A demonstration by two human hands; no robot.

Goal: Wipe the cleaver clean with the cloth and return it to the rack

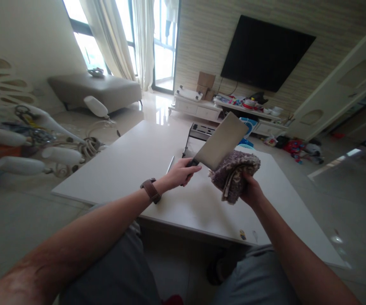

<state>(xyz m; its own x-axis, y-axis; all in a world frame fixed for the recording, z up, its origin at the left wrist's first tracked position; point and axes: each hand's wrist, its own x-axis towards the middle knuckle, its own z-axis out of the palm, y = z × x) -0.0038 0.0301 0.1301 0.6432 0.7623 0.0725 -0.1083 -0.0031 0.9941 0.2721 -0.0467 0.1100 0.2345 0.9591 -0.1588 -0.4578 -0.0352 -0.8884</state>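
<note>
A cleaver with a broad metal blade (223,140) is raised over the white table, its dark handle in my left hand (183,173), whose fingers are closed round it. The blade tilts up to the right. My right hand (252,189) grips a bunched purple-grey cloth (234,173), which meets the lower edge of the blade. Behind the cleaver stands a knife rack (198,131), partly hidden by the blade. A thin metal rod or blade (170,164) shows just beyond my left hand.
The white table (116,165) spans the front, with a small yellow item (242,234) near its close edge. Blue plastic items (248,127) are beyond the table. White lamp arms (62,156) stand at the left, and a TV cabinet (195,108) is at the back.
</note>
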